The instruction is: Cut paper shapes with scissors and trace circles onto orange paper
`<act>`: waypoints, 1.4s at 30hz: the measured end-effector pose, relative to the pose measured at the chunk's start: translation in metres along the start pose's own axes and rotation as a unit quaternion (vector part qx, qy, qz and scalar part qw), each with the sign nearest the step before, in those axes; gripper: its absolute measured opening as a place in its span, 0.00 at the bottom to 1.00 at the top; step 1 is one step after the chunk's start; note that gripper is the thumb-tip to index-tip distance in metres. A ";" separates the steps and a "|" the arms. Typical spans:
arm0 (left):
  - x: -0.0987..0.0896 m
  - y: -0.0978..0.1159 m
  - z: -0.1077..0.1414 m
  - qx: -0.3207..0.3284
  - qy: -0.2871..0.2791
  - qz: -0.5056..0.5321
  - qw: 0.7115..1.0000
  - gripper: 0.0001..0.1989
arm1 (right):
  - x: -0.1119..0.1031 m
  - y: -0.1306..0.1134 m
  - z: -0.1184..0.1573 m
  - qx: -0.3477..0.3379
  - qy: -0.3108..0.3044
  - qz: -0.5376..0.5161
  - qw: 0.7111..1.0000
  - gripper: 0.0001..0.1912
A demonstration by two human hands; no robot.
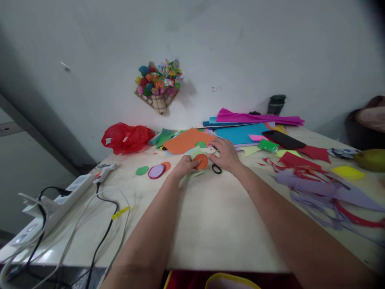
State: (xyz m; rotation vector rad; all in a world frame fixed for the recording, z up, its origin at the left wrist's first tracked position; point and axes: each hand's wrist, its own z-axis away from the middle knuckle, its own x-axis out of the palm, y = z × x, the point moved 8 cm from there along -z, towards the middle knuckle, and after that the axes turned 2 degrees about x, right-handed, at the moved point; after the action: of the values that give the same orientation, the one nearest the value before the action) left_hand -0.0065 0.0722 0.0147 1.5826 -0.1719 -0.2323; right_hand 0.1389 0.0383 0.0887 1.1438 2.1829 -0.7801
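Observation:
My left hand (183, 167) is closed at the middle of the table, its thumb pressed on an orange foam or paper disc (202, 161). Beneath the disc lies a pale green sheet (194, 152). To the right, my right hand (225, 154) reaches over a small white object (210, 149) with thumb and fingers apart; its exact kind is unclear. A black scissors handle loop (216, 168) lies just below that hand. A green disc (142, 170) and a lilac disc (156, 171), on a red one, lie to the left. Behind both hands rests an orange sheet (188, 140).
A red plastic bag (128, 138) sits at the back left. The power strip (57, 204), cables and a glue gun (105, 171) line the left side. Coloured sheets (237, 134), a black phone (283, 139) and purple scraps (313, 186) lie to the right. Part of another person (371, 118) shows far right.

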 end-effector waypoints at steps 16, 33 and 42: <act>0.011 0.024 0.001 0.117 0.023 -0.281 0.952 0.22 | 0.037 0.019 0.003 0.068 -0.130 -0.018 0.989 0.09; 0.028 0.014 -0.001 0.136 -0.066 -0.015 0.988 0.16 | 0.040 0.034 0.007 0.202 -0.073 -0.318 0.923 0.22; -0.004 0.008 -0.012 0.116 0.082 0.058 0.988 0.14 | 0.030 0.053 0.010 0.235 -0.066 -0.148 0.958 0.17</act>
State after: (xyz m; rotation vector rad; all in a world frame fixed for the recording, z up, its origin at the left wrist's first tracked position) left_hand -0.0066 0.0846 0.0227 1.8077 -0.1677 0.0101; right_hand 0.1716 0.0720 0.0481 0.9442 2.1409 -1.5249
